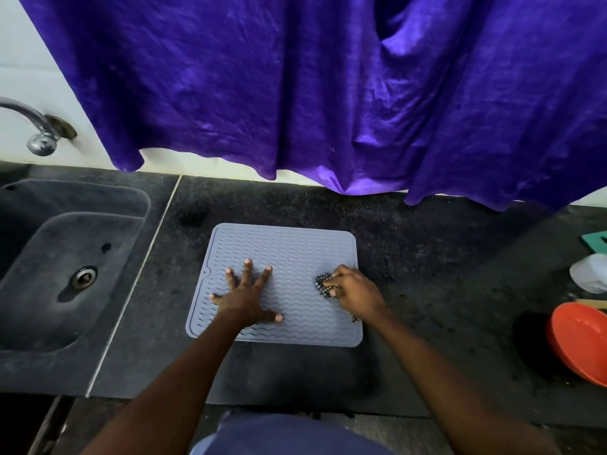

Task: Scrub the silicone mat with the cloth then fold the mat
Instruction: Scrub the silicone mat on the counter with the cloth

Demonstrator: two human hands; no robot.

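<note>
Looking down on a dark countertop (427, 251). Grey, wavy-ribbed silicone mat (289, 254) flat and unfolded at its centre. Left hand (246, 298) pressed on the mat's left half, fingers straight and spread wide. Right hand (356, 290) at the mat's right edge, fingers curled round a dark speckled cloth (323, 284), perhaps mesh, hard to tell. Sink (39, 323) to the left, orange bowl (578, 339) far right, purple curtain (295, 93) behind.

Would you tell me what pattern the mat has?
Grey mat, wavy raised ridges; head view.
</note>
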